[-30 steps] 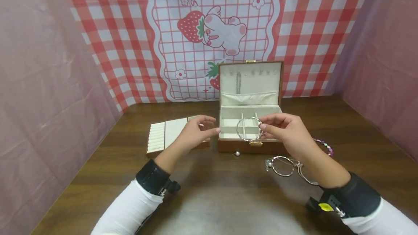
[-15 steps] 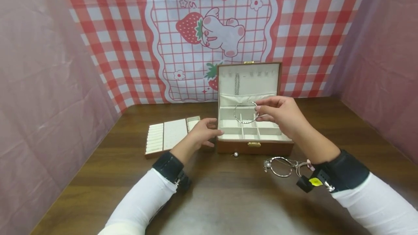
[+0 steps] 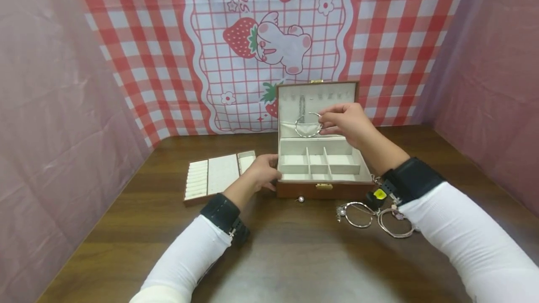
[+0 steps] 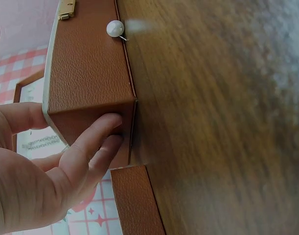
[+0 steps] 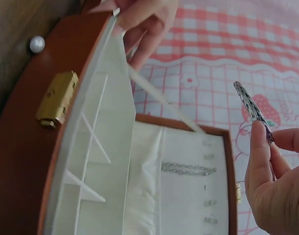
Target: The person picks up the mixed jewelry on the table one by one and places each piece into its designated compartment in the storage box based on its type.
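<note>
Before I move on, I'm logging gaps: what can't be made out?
Head: part of the tray, behind the left hand; anything behind the right sleeve.
Left wrist: the compartments of the box, behind its walls.
Right wrist: the box's right end, cut by the bottom edge.

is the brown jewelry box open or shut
Open. The jewelry box has its lid standing raised at the back, lining showing, and the white dividers inside are in plain view.

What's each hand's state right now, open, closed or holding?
Left hand: open, fingers against the side of the box.
Right hand: holding a bracelet, pinched between thumb and fingers.
</note>
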Available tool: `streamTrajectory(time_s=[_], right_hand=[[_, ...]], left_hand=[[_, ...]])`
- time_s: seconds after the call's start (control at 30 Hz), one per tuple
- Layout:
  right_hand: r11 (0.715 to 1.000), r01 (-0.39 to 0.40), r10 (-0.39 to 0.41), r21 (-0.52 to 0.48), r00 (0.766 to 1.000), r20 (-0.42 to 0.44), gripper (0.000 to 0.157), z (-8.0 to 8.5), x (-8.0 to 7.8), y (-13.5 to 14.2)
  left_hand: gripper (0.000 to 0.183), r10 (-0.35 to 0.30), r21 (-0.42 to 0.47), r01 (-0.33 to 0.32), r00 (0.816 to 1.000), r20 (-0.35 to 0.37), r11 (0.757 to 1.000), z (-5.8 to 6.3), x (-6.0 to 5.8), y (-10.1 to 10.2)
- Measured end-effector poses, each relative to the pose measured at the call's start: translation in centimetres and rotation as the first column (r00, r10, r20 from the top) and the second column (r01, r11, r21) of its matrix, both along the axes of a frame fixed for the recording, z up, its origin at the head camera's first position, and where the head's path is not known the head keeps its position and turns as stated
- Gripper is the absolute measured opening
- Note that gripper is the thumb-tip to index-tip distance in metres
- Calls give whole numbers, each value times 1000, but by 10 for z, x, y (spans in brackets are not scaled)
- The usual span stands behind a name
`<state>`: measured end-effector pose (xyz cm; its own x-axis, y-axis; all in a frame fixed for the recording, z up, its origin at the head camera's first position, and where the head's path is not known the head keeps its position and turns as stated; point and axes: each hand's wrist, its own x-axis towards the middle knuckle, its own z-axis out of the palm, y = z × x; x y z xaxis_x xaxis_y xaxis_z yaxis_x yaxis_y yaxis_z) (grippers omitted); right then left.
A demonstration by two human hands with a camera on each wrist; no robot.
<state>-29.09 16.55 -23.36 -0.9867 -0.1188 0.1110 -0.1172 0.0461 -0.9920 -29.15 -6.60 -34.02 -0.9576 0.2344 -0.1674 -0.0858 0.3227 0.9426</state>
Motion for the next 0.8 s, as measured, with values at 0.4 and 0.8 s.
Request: streamTrajectory(time_s=[0.4,0.8], right_hand=[[986,-77,60,146,992,115,30,-10,-52,-17],[949,-150,108,279,981,161,32,-36,-86,-22]], left_hand=[[73,28,17,-28,1000,-10,999,-3,-1,-3],[73,34,19,-34,999,-32,999,-6,-1,1]])
